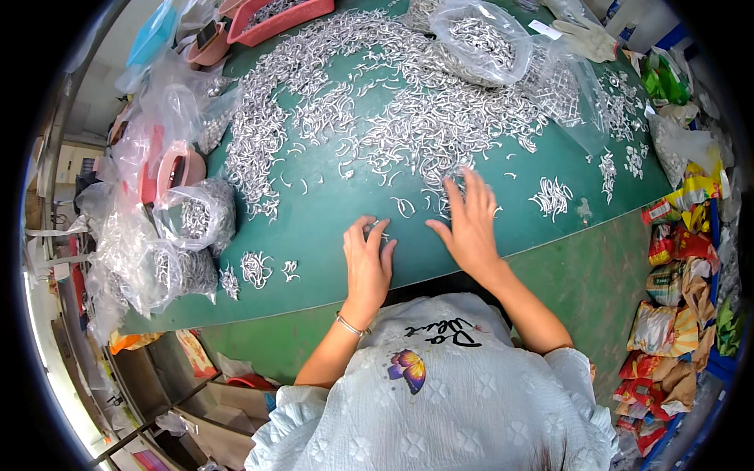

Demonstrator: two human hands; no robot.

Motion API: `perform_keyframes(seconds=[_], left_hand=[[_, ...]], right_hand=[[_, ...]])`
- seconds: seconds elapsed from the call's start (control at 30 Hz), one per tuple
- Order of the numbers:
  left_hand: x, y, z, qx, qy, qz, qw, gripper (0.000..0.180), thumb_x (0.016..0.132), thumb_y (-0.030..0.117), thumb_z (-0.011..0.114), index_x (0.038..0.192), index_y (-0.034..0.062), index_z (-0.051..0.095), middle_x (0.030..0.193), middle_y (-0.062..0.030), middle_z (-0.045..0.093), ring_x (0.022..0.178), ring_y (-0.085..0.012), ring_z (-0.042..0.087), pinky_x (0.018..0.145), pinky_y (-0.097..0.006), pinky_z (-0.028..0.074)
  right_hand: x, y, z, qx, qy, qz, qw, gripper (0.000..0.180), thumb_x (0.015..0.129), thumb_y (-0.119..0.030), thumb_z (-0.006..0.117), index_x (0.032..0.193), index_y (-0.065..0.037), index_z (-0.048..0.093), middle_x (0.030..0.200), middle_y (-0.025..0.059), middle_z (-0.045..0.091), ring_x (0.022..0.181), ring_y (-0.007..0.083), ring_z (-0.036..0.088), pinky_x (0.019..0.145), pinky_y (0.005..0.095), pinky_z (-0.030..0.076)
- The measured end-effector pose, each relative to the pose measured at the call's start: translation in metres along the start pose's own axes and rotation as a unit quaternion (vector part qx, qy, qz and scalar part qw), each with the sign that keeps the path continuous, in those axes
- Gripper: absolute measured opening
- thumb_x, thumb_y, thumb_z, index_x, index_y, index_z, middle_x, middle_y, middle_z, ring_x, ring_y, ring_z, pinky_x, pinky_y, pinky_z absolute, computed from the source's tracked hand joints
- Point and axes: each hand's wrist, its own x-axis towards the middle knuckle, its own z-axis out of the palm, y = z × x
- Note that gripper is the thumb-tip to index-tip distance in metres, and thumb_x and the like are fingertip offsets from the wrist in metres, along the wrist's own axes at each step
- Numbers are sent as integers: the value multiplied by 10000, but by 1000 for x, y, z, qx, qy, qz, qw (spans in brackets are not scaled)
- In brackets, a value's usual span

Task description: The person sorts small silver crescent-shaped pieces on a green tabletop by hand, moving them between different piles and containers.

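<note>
A broad heap of small curved silver metal pieces (440,133) covers much of the green table (314,212). My left hand (366,263) rests near the table's front edge with its fingers curled in. Something small and silver shows by its fingertips, too small to make out fully. To its right, my right hand (473,231) reaches to the near edge of the heap, thumb and fingers apart, the fingertips slightly blurred. A few loose curved pieces (404,207) lie between and just beyond the two hands.
Small sorted piles (552,197) lie at right, and more piles (256,269) at left. Filled clear plastic bags (195,216) stand along the left edge; another open bag (483,43) sits at the back. A red tray (279,17) is at the far left. Colourful packages (667,330) fill a right-hand shelf.
</note>
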Motion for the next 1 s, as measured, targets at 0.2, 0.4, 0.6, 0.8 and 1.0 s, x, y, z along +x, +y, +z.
perform_keyframes(seconds=[0.2, 0.4, 0.6, 0.8, 1.0], left_hand=[[15, -15, 7, -118, 64, 43, 990, 314, 825, -93, 627, 1125, -2, 616, 1070, -158, 578, 879, -307, 594, 794, -366, 498], [26, -17, -3, -76, 66, 27, 995, 368, 823, -26, 665, 1183, 22, 602, 1188, -155, 564, 1040, -306, 563, 891, -397, 468], [43, 6, -5, 15, -30, 122, 992, 426, 781, 72, 734, 1185, 37, 604, 1323, -138, 504, 1219, -335, 449, 1003, -462, 368], [50, -20, 0, -46, -31, 125, 991, 257, 779, -14, 707, 1028, 16, 654, 1191, -137, 568, 1070, -318, 560, 892, -377, 465], [61, -42, -12, -247, 40, -30, 968, 226, 820, -63, 668, 1037, -1, 660, 1127, -128, 598, 931, -230, 627, 810, -309, 514]], right_hand=[[20, -22, 33, 205, 27, -54, 977, 175, 840, -55, 670, 1000, 12, 641, 1083, 101, 623, 1027, 273, 573, 864, 400, 437], [59, -10, 16, 591, -64, 262, 761, 169, 949, -32, 573, 1108, 12, 612, 1074, 74, 673, 911, 119, 622, 767, 268, 489], [69, 22, -25, 659, -13, 250, 709, 272, 1000, -76, 490, 1220, 71, 552, 1211, 183, 613, 1166, 277, 596, 974, 408, 511], [48, 23, -42, 182, -32, 49, 982, 245, 843, -45, 672, 1087, -53, 677, 1176, 113, 638, 1135, 293, 582, 967, 380, 445], [39, 2, -15, 68, -33, -50, 996, 253, 793, -101, 728, 1033, -53, 665, 1069, 82, 579, 1026, 271, 523, 872, 406, 391]])
